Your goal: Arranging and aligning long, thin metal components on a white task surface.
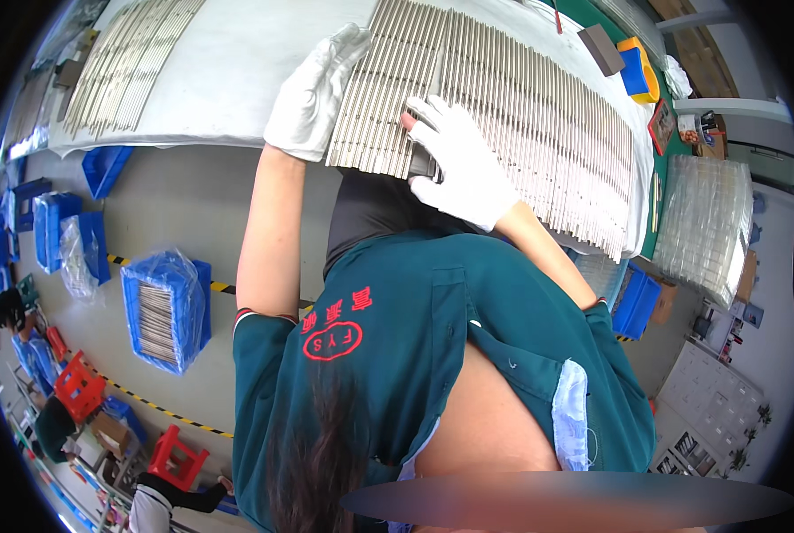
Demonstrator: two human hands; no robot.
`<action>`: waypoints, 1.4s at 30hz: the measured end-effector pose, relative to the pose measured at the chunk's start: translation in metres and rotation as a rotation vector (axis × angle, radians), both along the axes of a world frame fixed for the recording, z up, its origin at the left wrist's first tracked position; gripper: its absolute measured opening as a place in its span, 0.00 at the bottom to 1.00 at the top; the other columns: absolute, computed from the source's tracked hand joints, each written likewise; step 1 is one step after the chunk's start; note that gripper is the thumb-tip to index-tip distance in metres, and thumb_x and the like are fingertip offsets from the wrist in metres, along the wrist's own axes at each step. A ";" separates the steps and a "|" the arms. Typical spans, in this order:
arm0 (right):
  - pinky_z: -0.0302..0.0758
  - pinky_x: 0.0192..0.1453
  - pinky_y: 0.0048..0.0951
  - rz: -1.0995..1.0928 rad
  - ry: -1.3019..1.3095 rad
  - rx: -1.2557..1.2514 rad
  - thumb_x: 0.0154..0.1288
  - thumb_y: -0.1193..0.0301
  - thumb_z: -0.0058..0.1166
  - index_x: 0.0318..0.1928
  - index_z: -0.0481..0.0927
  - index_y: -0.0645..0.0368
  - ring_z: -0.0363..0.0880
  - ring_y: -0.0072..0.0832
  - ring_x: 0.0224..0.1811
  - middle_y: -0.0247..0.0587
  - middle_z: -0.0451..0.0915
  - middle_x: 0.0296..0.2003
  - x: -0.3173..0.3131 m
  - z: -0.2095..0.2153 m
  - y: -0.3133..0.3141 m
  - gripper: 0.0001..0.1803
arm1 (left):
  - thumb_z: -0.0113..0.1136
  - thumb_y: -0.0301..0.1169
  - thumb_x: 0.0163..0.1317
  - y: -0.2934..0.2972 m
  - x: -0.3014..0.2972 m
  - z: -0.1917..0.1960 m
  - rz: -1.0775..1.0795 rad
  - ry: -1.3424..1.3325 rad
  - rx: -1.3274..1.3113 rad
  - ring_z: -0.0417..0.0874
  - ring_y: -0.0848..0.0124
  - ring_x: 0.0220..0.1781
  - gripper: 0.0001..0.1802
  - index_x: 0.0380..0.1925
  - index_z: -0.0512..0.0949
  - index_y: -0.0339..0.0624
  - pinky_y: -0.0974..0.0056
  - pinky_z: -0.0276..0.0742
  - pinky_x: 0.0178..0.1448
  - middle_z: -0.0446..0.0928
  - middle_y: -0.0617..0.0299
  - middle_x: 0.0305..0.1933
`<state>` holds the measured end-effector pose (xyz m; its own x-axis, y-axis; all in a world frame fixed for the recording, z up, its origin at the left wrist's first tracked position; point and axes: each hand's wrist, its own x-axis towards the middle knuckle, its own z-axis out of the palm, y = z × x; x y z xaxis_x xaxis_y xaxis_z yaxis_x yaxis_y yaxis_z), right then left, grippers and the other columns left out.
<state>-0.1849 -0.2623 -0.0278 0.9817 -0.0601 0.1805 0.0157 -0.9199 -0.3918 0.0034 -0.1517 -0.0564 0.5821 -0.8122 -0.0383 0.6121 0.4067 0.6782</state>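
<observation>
Left hand [315, 93], white-gloved, lying flat at about eleven o'clock of the picture, fingers pressed together and stretched along the left edge of the row of thin metal rods [504, 115] spread side by side on the white-covered desk [228, 80]. Right hand [459, 160], also gloved, near the centre, fingers curled and pinching a dark flat tool [422, 162] against the near ends of the rods. Judged best done by keeping the left palm firm as a stop while nudging the rod ends level in short, even pushes, so no rod rides over its neighbour. Farther toward two o'clock, a blue and yellow object [637, 69] resting on the desk; down at eight o'clock, a blue crate [166, 311] of similar rods on the floor.
</observation>
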 end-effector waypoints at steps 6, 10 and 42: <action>0.58 0.66 0.40 -0.017 -0.005 -0.123 0.47 0.59 0.55 0.54 0.71 0.68 0.62 0.44 0.62 0.51 0.66 0.60 0.013 -0.003 0.009 0.34 | 0.39 0.39 0.74 -0.001 0.001 -0.005 -0.016 -0.012 -0.014 0.54 0.59 0.74 0.29 0.67 0.56 0.28 0.58 0.50 0.76 0.60 0.48 0.70; 0.56 0.67 0.40 -0.081 0.048 -0.192 0.47 0.57 0.56 0.55 0.71 0.69 0.60 0.44 0.64 0.53 0.66 0.60 0.004 0.000 0.007 0.36 | 0.40 0.38 0.74 0.001 -0.003 -0.002 0.026 -0.010 0.010 0.59 0.61 0.72 0.28 0.66 0.59 0.29 0.59 0.55 0.75 0.62 0.49 0.68; 0.52 0.72 0.49 -0.120 0.056 -0.092 0.59 0.58 0.54 0.57 0.71 0.60 0.59 0.49 0.68 0.48 0.66 0.63 -0.051 0.013 -0.039 0.28 | 0.46 0.43 0.61 0.017 0.040 0.007 -0.040 -1.932 1.392 0.53 0.43 0.73 0.27 0.63 0.67 0.74 0.37 0.48 0.71 0.55 0.51 0.73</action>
